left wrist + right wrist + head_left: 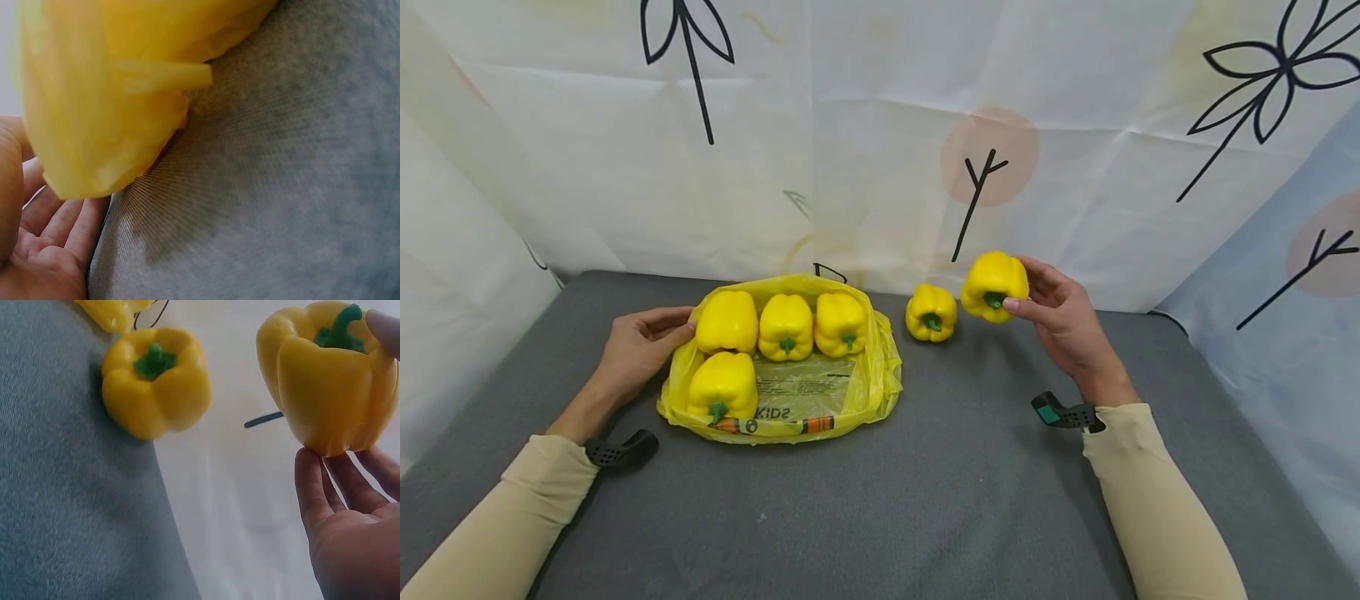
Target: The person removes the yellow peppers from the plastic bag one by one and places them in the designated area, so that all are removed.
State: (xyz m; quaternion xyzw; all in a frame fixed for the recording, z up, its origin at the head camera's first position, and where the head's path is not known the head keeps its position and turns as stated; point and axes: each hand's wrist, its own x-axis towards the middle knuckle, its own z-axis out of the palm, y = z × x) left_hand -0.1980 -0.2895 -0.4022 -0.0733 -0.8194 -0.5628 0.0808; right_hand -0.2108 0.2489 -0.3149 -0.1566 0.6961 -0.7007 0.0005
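A yellow plastic bag point(880, 392) lies spread open on the table, its rim standing up around several yellow bell peppers point(786, 327). At its left side my left hand point(638, 350) holds the bag's edge between thumb and fingers; in the left wrist view the yellow plastic point(94, 125) partly hides the fingers point(69, 231). My right hand point(1063, 321) grips another yellow bell pepper point(995, 283) above the table, thumb near its green stem and fingertips against its base, as the right wrist view shows. One more bell pepper point(931, 313) rests on the table between bag and right hand.
Grey cloth point(880, 508) covers the table. A pale printed curtain point(880, 167) hangs along the back edge, with more fabric at both sides. Black straps point(1067, 414) sit on both wrists. Printed lettering shows inside the bag's bottom.
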